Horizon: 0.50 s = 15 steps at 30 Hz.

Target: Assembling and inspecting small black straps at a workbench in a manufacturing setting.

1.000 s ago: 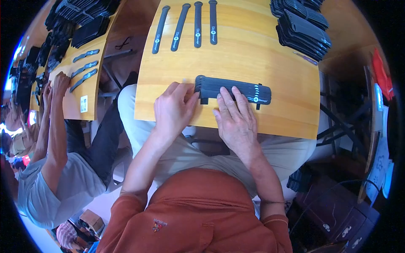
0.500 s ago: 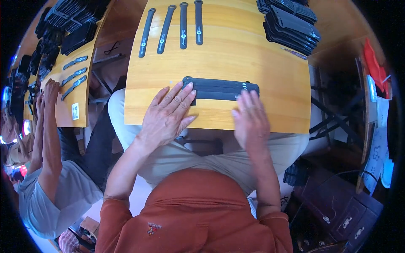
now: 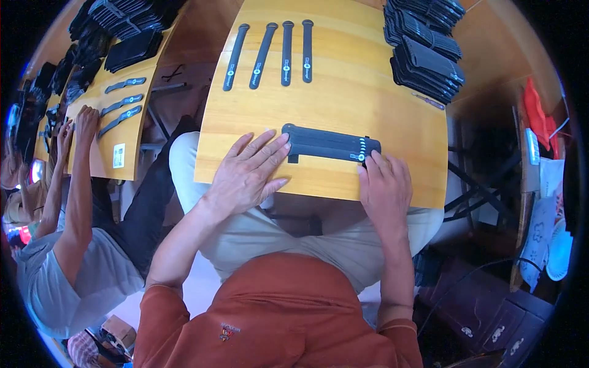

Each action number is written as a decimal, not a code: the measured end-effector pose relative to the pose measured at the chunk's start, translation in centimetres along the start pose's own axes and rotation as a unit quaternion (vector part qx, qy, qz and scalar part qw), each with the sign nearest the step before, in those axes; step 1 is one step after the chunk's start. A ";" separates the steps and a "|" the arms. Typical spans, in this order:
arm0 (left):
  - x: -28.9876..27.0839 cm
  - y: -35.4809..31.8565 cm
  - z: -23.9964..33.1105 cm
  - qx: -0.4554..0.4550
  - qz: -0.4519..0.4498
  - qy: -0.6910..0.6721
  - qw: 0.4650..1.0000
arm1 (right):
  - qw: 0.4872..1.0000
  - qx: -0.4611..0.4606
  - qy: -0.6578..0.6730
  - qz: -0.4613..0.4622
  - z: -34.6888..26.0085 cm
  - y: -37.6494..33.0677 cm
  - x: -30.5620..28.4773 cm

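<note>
A flat row of dark grey straps [image 3: 328, 142] with pale printed marks at the right end lies crosswise near the table's front edge. My left hand [image 3: 245, 175] rests flat with fingers spread, its fingertips on the left end of the straps. At the opposite end, the bent fingers of my right hand [image 3: 388, 184] pinch the near right corner, with the thumb close beside them. A small dark tab [image 3: 294, 159] sticks out below the left end. Farther back, several single straps [image 3: 286, 55] lie lengthwise, spaced apart.
Bundled dark straps [image 3: 426, 70] are piled at the back right, with a thin screwdriver-like tool [image 3: 427, 101] in front. To the left, a co-worker's hands [image 3: 86, 122] are over another table [image 3: 126, 168] holding straps and dark stacks. A dark drawer cabinet [image 3: 491, 319] stands low at right.
My right hand has come down from a blurred sweep onto the right end of the straps, its fingers now bent. My left hand stays on the left end. The whole view has shifted slightly.
</note>
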State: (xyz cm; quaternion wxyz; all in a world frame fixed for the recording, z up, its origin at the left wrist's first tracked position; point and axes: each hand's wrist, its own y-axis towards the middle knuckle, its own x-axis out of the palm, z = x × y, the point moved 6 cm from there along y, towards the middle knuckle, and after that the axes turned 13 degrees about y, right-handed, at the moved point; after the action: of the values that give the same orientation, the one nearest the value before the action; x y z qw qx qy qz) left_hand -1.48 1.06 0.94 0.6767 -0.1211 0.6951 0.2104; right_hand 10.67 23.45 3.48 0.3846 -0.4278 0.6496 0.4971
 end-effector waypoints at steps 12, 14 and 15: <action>-0.4 0.3 -0.2 0.008 0.032 -0.029 0.999 | 0.988 -0.082 0.132 0.024 -2.1 16.2 8.3; -0.4 0.3 -0.2 0.006 0.035 -0.036 0.999 | 0.992 -0.068 0.108 -0.009 -1.3 16.5 9.0; -0.3 0.2 -0.2 0.002 0.031 -0.042 0.999 | 0.992 -0.041 0.119 -0.030 -1.0 16.3 8.7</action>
State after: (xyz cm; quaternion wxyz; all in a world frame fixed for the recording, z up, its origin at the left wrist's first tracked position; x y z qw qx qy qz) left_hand -1.75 1.06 1.21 0.6985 -0.0892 0.6700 0.2350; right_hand -7.68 23.20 0.80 0.3019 -0.5189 0.6561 0.4573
